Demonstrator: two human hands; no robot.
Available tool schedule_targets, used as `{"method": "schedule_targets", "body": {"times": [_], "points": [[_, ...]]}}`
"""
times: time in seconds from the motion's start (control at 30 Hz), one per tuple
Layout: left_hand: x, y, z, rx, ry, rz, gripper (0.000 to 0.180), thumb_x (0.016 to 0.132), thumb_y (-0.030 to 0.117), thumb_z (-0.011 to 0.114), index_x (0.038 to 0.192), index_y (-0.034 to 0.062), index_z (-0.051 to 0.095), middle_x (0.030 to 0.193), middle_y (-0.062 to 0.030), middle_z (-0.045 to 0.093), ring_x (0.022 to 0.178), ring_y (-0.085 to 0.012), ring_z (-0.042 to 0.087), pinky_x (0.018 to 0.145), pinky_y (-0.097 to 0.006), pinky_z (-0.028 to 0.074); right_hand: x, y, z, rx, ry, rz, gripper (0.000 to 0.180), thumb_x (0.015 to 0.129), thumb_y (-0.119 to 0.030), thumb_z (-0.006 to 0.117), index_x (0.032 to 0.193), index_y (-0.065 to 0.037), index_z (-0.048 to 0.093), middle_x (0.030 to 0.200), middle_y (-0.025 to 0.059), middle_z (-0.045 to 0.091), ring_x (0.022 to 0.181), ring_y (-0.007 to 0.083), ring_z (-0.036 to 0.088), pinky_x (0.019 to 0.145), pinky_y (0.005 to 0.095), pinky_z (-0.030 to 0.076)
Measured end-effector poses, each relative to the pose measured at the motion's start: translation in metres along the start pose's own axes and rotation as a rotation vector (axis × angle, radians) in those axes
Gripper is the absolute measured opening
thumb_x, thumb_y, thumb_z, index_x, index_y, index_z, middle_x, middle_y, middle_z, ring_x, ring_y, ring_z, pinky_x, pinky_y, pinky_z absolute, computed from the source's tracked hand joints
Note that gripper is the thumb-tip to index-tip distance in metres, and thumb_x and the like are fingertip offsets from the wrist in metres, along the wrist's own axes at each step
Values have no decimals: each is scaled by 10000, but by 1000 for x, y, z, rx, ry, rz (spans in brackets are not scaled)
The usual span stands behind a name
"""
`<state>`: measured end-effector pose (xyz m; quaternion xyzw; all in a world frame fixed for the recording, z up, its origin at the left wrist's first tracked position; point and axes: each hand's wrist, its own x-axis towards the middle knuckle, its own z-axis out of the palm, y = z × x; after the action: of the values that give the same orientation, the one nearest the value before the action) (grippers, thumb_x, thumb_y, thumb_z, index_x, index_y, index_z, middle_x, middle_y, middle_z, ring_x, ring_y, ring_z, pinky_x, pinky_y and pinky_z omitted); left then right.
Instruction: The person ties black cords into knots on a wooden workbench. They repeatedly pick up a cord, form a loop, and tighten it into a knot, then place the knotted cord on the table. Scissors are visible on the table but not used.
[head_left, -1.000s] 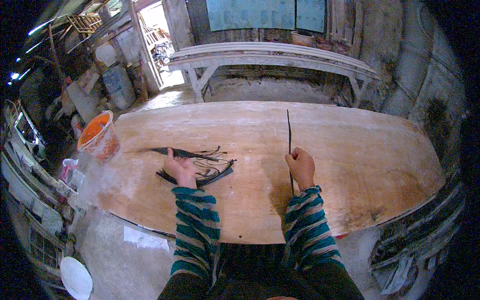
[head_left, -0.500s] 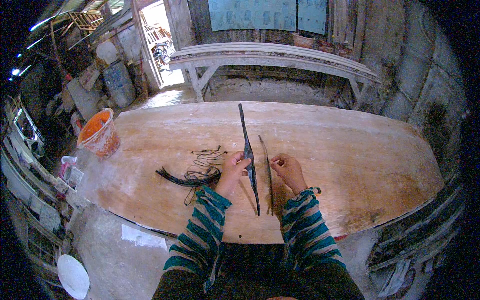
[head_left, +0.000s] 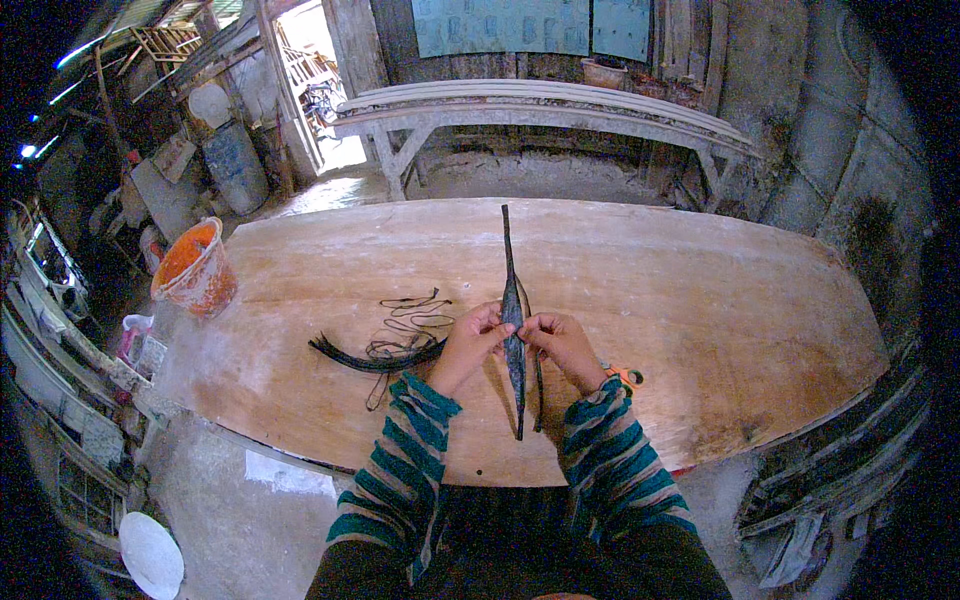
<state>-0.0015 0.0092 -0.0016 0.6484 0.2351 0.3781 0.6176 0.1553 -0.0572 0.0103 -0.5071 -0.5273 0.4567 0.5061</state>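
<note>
My left hand (head_left: pixel 470 345) is closed round the middle of a black strap (head_left: pixel 515 375), wide at the centre and tapering to narrow ends. It stands nearly lengthwise in front of me, above the table. My right hand (head_left: pixel 562 345) pinches the same wide part from its right edge, fingertips close to the left thumb. A thinner dark strip (head_left: pixel 539 400) runs just beyond it; whether it is held I cannot tell. Left of my left hand lie a bundle of black strands (head_left: pixel 355 357) and a loose, wavy black cord (head_left: pixel 410 318). Orange-handled scissors (head_left: pixel 630 378) show beside my right wrist, partly hidden.
The wooden table (head_left: pixel 740 320) has rounded ends. An orange, paint-smeared bucket (head_left: pixel 200 270) stands at its far left corner. Behind it runs a long whitish bench (head_left: pixel 540 100). A blue barrel (head_left: pixel 236 167) is near the bright doorway, and a white round dish (head_left: pixel 152 556) sits low at left.
My right hand has moved left and now grips the strap's middle together with my left hand. The strap has shifted slightly right and turned its broad face up. The scissors have come more into sight.
</note>
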Motion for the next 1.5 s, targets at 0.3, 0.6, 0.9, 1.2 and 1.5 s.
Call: {"method": "schedule_targets", "body": {"times": [0.3,0.6,0.9,1.2,1.5], "points": [[-3,9,3,-49,-26,-53,323,815,102,564,1125,65,479,859,1,597,745,-80,555,596,-214,452,-5,-6,-2,93,-8,18,124,797,-197,597,779,-75,604,664,-31,576,552,46,512,489,178,366],[-2,8,4,-123,-77,20,440,759,-18,578,1169,20,424,885,-46,598,818,-113,566,736,-250,458,-3,-8,0,100,14,12,100,787,-159,609,777,-62,586,664,-22,568,539,52,513,475,176,365],[-4,16,1,-128,-65,-20,508,756,-20,580,1225,38,393,857,-31,586,781,-105,558,708,-236,460,1,2,1,-261,224,-129,69,735,-85,594,725,-16,592,635,25,587,544,97,549,506,225,430],[-7,46,-45,-715,305,303,468,792,63,569,1230,104,409,920,5,544,786,-122,540,658,-230,475,1,11,-29,-756,410,-44,118,674,-143,611,715,-34,633,627,100,611,559,173,595,532,291,459],[-20,39,-118,-1384,208,648,291,883,179,448,1170,143,475,931,-10,543,753,-172,521,599,-253,519,-1,16,-43,-994,392,136,191,613,-199,621,719,-45,660,699,148,621,661,282,606,626,360,479]]}}
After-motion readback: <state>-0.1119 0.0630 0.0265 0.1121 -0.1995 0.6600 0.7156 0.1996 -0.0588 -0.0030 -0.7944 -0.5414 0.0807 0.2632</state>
